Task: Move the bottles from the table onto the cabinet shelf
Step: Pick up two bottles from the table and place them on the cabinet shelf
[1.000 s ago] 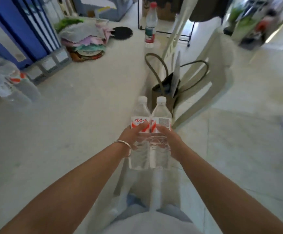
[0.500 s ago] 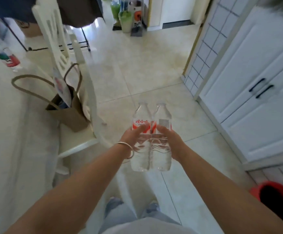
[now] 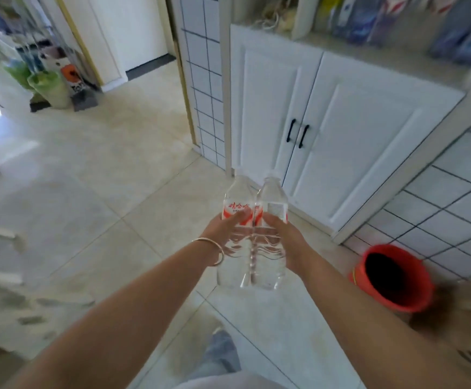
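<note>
Two bottles [image 3: 252,237] are gripped, one per hand: left hand [image 3: 223,230], right hand [image 3: 282,234]; cabinet shelf [image 3: 383,56] ahead, placement not yet done.

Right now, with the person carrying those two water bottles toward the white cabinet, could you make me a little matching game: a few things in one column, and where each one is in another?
Things:
1. water bottles
2. red bucket
3. bangle
4. black handles

Places:
A. on the white cabinet doors
B. on the left wrist
C. on the floor beside the tiled wall
D. held side by side between the left hand and the right hand

Pairs: 1-D, 2-C, 3-B, 4-A
</note>
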